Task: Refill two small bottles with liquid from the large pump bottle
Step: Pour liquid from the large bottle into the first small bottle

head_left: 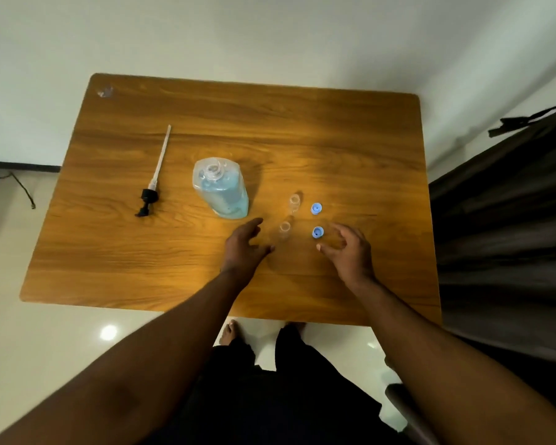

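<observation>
Both empty hands, left point(245, 246) and right point(347, 252), spread beside the uncapped near bottle point(284, 229).

Around the task
Wooden table point(334, 139) beneath both hands; dark curtain point(501, 226) right of the right hand.

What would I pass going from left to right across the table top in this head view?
Pump head with its tube → big bottle of blue liquid → left hand → two small clear bottles → two blue caps → right hand.
</observation>
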`<act>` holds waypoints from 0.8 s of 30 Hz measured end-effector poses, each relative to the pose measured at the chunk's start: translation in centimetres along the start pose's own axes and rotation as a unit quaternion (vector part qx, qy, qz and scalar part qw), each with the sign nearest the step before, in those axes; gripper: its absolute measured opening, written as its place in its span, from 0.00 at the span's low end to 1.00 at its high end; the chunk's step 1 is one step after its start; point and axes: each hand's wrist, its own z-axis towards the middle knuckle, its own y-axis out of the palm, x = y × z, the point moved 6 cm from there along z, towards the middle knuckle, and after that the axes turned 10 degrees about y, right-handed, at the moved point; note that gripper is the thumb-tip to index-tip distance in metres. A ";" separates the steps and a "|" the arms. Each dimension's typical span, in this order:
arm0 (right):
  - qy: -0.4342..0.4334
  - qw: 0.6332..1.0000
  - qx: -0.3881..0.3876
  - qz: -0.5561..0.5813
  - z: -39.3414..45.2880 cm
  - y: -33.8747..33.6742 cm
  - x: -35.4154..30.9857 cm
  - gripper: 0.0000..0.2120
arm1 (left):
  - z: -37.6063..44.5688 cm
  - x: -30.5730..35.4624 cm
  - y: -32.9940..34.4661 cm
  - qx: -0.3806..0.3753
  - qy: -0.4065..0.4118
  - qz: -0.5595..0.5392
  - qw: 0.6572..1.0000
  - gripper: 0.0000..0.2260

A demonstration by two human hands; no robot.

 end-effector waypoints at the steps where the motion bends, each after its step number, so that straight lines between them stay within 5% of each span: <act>1: -0.019 1.000 0.010 0.001 -0.5 -0.4 -1.0 0.25 | -0.4 0.0 -0.7 0.007 0.001 -0.004 1.000 0.30; 6: -0.118 0.992 -0.029 0.042 -2.8 1.0 -8.7 0.22 | -1.5 -0.5 -4.7 0.038 0.006 -0.003 0.999 0.28; 10: -0.156 0.980 -0.095 0.073 -3.9 4.8 -15.2 0.30 | -1.0 -1.8 -8.7 0.051 0.019 0.000 0.999 0.22; 14: -0.103 0.977 -0.159 0.096 -3.2 9.5 -18.1 0.49 | 1.0 -2.9 -12.8 0.021 0.018 -0.001 1.000 0.24; 18: -0.032 0.975 -0.173 0.139 -1.6 12.6 -17.8 0.57 | 3.1 -3.6 -14.9 -0.040 0.005 -0.009 0.999 0.30; 24: 0.015 0.958 -0.200 0.206 -0.9 13.9 -17.6 0.43 | 4.5 -4.0 -15.9 -0.112 -0.019 -0.015 0.993 0.32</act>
